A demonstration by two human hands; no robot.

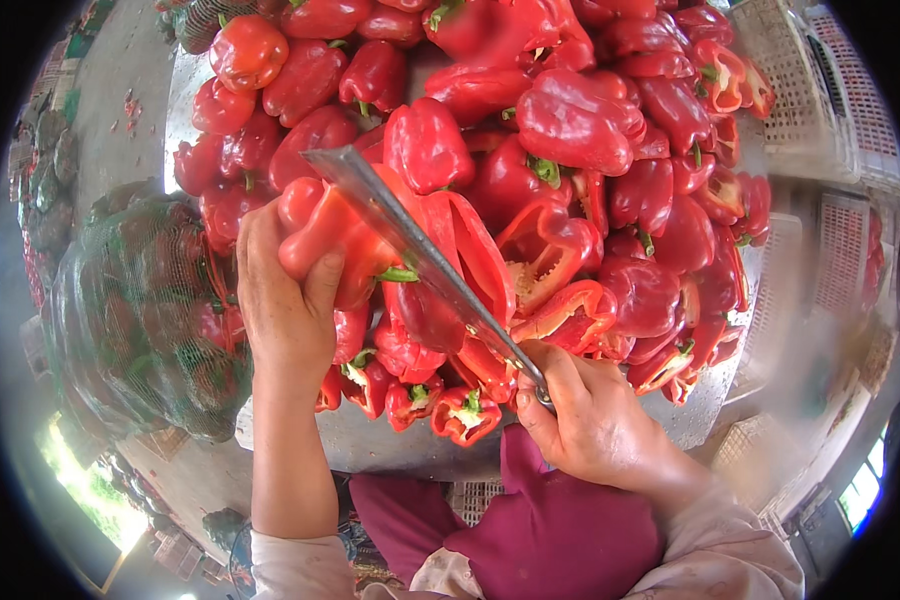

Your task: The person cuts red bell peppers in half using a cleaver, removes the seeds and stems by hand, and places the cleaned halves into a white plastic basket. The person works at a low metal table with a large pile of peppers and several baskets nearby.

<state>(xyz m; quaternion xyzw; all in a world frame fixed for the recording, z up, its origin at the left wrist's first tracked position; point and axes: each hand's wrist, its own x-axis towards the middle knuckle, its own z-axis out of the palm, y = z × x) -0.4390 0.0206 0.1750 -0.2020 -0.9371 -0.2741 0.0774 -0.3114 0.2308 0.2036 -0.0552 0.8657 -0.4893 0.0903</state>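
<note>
My left hand (pixel 289 300) grips a red bell pepper (pixel 364 255) with a green stem, held above the pile. In my right hand (pixel 577 412) is the handle of a long-bladed knife (pixel 427 255). Its blade slants up and to the left, across the held pepper in this view; whether it touches or cuts the pepper I cannot tell. Beneath both hands lies a heap of red bell peppers (pixel 570 124). Most are whole, while cut halves such as an opened pepper (pixel 547 247) show pale ribs and seeds. Several cut pieces with stems (pixel 466 416) lie along the near edge.
The peppers rest on a metal table (pixel 390 450). A green mesh sack of peppers (pixel 146 322) stands at the left. Plastic crates (pixel 791 97) line the right side, and another crate (pixel 476 499) sits below the table edge, near my maroon-clad lap (pixel 562 525).
</note>
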